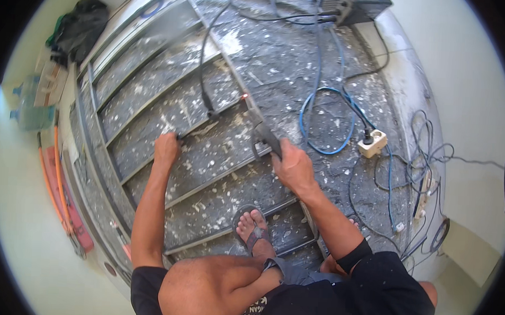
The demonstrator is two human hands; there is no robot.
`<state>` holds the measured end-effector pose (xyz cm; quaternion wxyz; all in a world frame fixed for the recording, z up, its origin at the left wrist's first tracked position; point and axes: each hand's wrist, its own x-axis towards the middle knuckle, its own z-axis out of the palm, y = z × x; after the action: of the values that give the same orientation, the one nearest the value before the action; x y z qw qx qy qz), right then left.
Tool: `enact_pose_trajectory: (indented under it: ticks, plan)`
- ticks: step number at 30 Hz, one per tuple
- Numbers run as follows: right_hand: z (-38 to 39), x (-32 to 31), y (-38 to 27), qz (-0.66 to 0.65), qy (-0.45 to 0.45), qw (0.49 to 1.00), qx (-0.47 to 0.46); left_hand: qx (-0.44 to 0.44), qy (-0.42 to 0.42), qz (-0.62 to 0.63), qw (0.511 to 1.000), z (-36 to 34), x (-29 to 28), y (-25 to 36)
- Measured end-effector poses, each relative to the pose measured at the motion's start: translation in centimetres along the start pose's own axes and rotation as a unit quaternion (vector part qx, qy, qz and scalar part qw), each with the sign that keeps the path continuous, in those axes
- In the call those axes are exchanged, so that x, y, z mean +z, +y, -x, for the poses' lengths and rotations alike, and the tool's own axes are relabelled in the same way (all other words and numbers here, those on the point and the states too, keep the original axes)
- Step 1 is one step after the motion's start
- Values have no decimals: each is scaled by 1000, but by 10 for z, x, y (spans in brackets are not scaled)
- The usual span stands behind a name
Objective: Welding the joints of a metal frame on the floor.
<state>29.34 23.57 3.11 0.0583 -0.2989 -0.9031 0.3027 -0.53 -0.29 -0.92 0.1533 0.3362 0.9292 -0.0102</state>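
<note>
A paint-spattered grey sheet (pixel 276 54) covers the floor. Nearest, a sandalled foot (pixel 263 249) stands among the bars of a metal frame (pixel 218 178), which lies flat before the person. The left hand (pixel 167 149) is clamped on a crossbar; the right hand (pixel 294 168) grips a dark-handled tool (pixel 268 139). Just beyond the tool, a spot (pixel 245 97) glows red on the frame. To the right sits a white socket block (pixel 372 143); farthest, a boxy dark machine (pixel 357 7) trails cables.

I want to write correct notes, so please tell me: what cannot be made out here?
Head view: what the left hand grips, hidden by its own fingers.
Head view: the dark tool's near end, covered by the right hand.
Head view: the dark box's top, cut off by the upper edge.
</note>
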Motion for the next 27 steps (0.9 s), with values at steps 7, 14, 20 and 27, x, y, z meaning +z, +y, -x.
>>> enact_pose_trajectory:
  ticks: [7,14,20,27]
  plan:
    - [-2,-24,7,-514,-100,798,299,11,12,-2,1000,-3,7,-9]
    - [22,-64,24,-421,100,882,185,24,17,-19,999,12,-58,20]
    - [35,-132,56,-554,219,774,215,177,132,194,956,-23,-225,158]
    - [51,-156,67,-562,321,736,199,341,105,30,934,-218,-202,421]
